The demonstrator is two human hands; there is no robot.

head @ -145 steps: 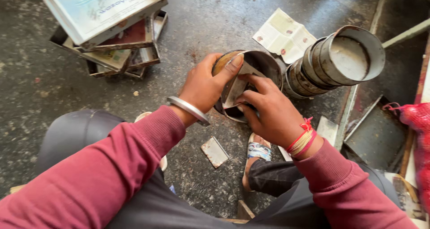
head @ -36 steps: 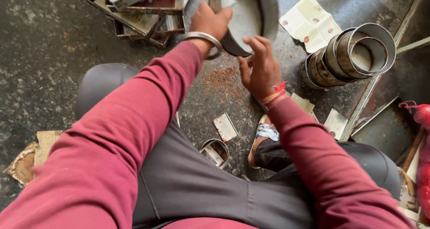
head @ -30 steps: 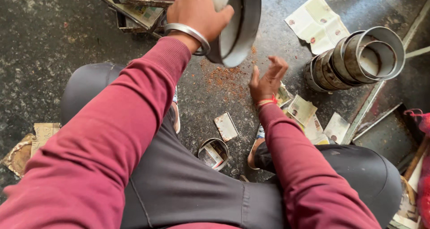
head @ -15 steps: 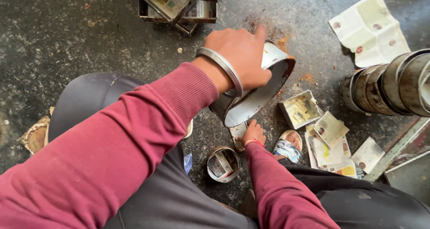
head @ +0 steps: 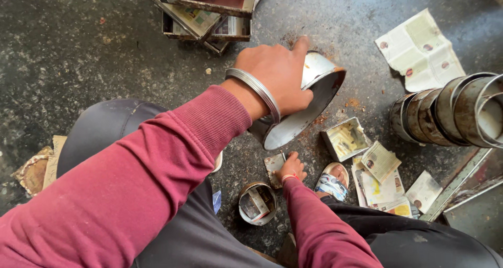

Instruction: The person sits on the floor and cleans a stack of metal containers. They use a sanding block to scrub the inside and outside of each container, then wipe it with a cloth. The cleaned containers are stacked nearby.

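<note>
My left hand (head: 277,74) grips the rim of a large round metal tin (head: 309,108), which is tilted on its edge on the dark floor with its pale inside facing down toward me. A metal bangle sits on that wrist. My right hand (head: 292,168) reaches down below the tin, its fingers curled on the edge of a small cut piece of newspaper (head: 273,164) lying on the floor. A small round tin (head: 257,202) lined with paper stands just left of my right forearm.
A small square tin (head: 346,138) and loose paper pieces (head: 382,163) lie to the right, beside my sandalled foot (head: 331,181). A row of nested round tins (head: 456,113) lies at far right, a newspaper sheet (head: 419,48) above it. Stacked square trays (head: 209,8) sit at the top.
My left hand has brought the big tin down from the top of view and tilted it onto the floor. My right hand let go of it and dropped to the paper piece.
</note>
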